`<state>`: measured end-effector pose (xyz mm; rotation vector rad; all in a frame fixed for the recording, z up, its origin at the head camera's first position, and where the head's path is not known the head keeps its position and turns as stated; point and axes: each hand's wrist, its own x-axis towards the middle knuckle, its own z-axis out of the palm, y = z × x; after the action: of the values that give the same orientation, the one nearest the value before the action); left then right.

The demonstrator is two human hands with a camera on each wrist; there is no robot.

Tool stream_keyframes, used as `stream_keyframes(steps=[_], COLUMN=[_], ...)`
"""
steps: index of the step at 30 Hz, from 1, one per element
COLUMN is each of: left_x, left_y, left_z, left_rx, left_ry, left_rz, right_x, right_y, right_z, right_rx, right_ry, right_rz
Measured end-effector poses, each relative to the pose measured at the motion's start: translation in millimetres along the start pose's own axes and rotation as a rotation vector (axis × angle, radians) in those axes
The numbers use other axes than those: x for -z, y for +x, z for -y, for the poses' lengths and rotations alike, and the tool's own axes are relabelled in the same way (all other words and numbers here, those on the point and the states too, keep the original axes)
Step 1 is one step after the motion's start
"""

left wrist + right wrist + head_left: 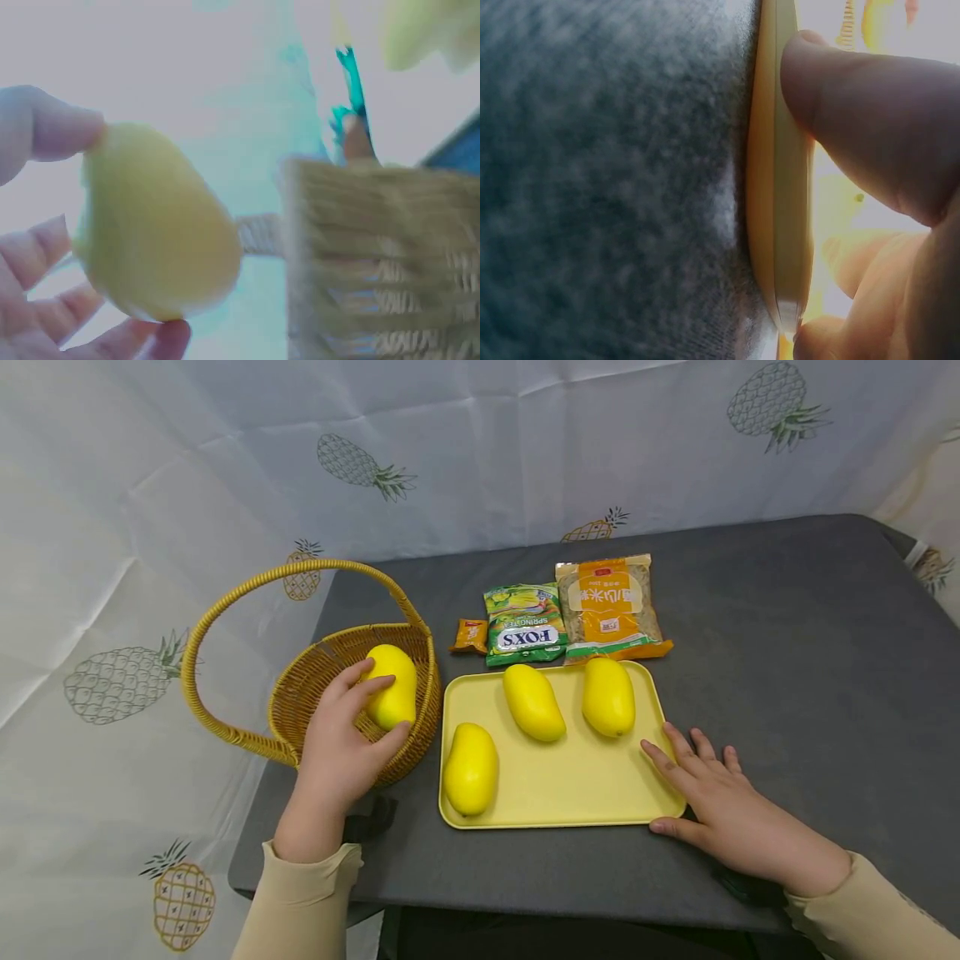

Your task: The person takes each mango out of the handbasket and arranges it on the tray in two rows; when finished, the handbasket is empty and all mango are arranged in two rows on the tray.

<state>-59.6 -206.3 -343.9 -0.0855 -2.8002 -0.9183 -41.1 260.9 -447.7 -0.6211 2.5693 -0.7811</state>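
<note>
My left hand [341, 752] grips a yellow mango [393, 689] between thumb and fingers, over the mouth of a wicker basket [428, 702] with a tall hoop handle. In the left wrist view the held mango [154, 225] appears beside the woven basket wall [382, 255]. A pale yellow tray [577, 785] lies to the right of the basket. Three more mangoes rest on it: one at the left [471, 770], one near the middle back [534, 703], one at the back right [608, 697]. Fingers spread, my right hand [723, 814] touches the tray's right rim.
Behind the tray lie a small orange packet [470, 636], a green FOX'S candy bag [525, 625] and a larger orange-and-clear bag [609, 603]. Everything stands on a dark grey table [787, 677]. White pineapple-print cloth [480, 452] hangs behind it and at the left.
</note>
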Motion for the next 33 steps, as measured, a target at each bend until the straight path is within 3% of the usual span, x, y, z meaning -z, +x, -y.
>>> stream_keyframes(steps=[6,10,14,24,33], left_x=[-9.3,-21.0,-36.7,-83.4,-112.9], left_y=[-10.9,-19.2,-27.2,-44.5,-48.5], left_z=[-19.9,-32.3,-45.4,-62.2,-73.3], left_rx=[-0.240,-0.362,-0.440,-0.490,-0.516], left_ry=[-0.051,-0.066,-0.088,-0.174,-0.173], left_rz=[-0.099,-0.093,-0.071,0.007,0.149], right_x=[0,1,1,2,2], right_y=[-0.2,0.3,1.1,-0.4,-0.7], right_z=[0,1,1,2,2], right_rx=[0.001,-0.001,-0.005,-0.003,-0.005], right_ry=[0.005,0.007,0.005,0.009,-0.004], right_rz=[-0.001,-0.001,0.001,-0.001,0.000])
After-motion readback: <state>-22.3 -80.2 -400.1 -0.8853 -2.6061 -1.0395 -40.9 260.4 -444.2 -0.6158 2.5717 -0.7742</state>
